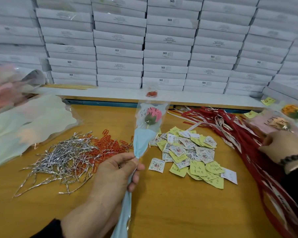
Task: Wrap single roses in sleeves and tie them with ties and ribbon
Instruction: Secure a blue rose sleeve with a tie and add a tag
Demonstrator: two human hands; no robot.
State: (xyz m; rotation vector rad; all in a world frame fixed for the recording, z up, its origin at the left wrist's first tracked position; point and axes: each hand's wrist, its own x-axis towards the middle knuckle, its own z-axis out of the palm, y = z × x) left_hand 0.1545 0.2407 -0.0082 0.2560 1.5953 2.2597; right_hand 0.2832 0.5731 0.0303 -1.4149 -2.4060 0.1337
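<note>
1. The left hand (117, 170) grips the wrapped rose (150, 115) at the pinched neck of its sleeve (142, 143), fingers curled round it just below a silver tie (136, 158) already twisted on. The right hand (282, 146) rests on the red ribbons (230, 127) at the right, fingers bent down among them; whether it pinches one yet cannot be told.
2. The rose stands with its long axis running from near to far, flower at the far end, blue tail passing down under the left hand toward the near edge.
3. The ribbons lie to the right of the rose, their strands running from far left to near right; the right hand is the nearer one, and the next step is probably to bring a ribbon left to the tied neck.
4. On the orange table (170, 203) lie loose silver ties (62, 157), red clips (108, 145), paper tags (187, 152) and spare sleeves (28, 121) at the left.
5. White boxes (162, 48) are stacked along the far side.
</note>
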